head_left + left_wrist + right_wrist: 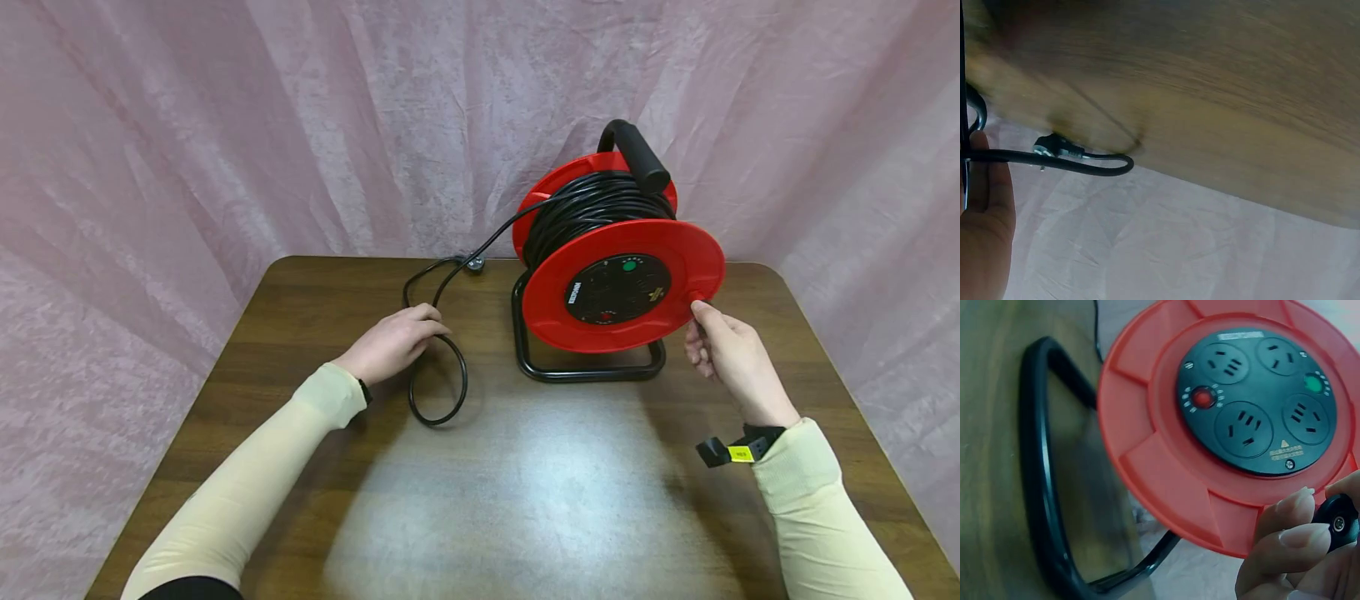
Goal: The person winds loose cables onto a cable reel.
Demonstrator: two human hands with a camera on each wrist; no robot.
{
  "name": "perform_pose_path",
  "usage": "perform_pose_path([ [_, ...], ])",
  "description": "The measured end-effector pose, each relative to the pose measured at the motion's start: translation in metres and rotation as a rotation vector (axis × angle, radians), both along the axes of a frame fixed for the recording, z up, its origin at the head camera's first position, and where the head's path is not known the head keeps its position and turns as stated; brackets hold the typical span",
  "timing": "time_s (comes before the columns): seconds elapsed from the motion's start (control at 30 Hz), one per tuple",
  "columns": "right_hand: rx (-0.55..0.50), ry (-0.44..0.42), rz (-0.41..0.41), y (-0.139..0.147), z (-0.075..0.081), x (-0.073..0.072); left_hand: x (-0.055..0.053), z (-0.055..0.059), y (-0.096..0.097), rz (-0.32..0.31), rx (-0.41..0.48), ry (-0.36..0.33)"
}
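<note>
A red cable reel stands on its black tubular frame, right of centre. Black cable is wound thickly around its drum, and one run of it slants down leftward to my left hand. That hand holds the cable low over the table, thumb and fingers around it. A loose loop hangs off on the near side. My right hand pinches the black crank knob at the flange's right edge. The socket panel faces forward, with a red button and a green light.
The cable's plug lies near the table's back edge, also seen in the left wrist view. A black carry handle tops the reel. Behind the wooden table hangs a pink curtain.
</note>
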State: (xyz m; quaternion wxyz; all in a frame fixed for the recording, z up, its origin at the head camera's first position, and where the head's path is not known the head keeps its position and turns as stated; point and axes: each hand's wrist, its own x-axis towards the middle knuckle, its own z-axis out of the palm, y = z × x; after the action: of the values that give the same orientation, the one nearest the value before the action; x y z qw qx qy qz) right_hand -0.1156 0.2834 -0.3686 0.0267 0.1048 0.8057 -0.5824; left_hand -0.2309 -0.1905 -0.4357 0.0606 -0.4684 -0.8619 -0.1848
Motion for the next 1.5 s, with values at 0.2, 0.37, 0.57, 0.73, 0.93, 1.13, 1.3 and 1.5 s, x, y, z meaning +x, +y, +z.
perform_pose_path([
  [0.2,0.095,-0.011,0.032,-0.001,-0.010,0.002,0.001,0.000,0.006,0.001,0.079,0.039],
  [0.37,0.142,-0.022,0.049,-0.005,-0.018,0.002,0.001,-0.001,0.010,0.056,0.150,0.039],
  [0.57,0.169,-0.034,0.077,-0.009,-0.026,0.002,0.004,0.001,0.012,0.158,0.186,-0.048],
  [0.73,0.153,-0.058,0.104,-0.014,-0.030,0.002,0.003,0.004,0.016,0.136,0.162,-0.021],
  [0.93,0.186,-0.093,0.124,-0.019,-0.030,0.001,0.000,0.004,0.022,0.150,0.139,-0.022],
  [1.13,0.253,-0.102,0.150,-0.024,-0.033,0.001,0.000,0.011,0.028,0.191,0.134,-0.052],
  [1.3,0.283,-0.127,0.175,-0.031,-0.039,-0.001,0.001,0.011,0.032,0.223,0.127,-0.107],
  [1.5,0.289,-0.137,0.193,-0.039,-0.044,-0.003,0.003,0.012,0.034,0.232,0.098,-0.147],
])
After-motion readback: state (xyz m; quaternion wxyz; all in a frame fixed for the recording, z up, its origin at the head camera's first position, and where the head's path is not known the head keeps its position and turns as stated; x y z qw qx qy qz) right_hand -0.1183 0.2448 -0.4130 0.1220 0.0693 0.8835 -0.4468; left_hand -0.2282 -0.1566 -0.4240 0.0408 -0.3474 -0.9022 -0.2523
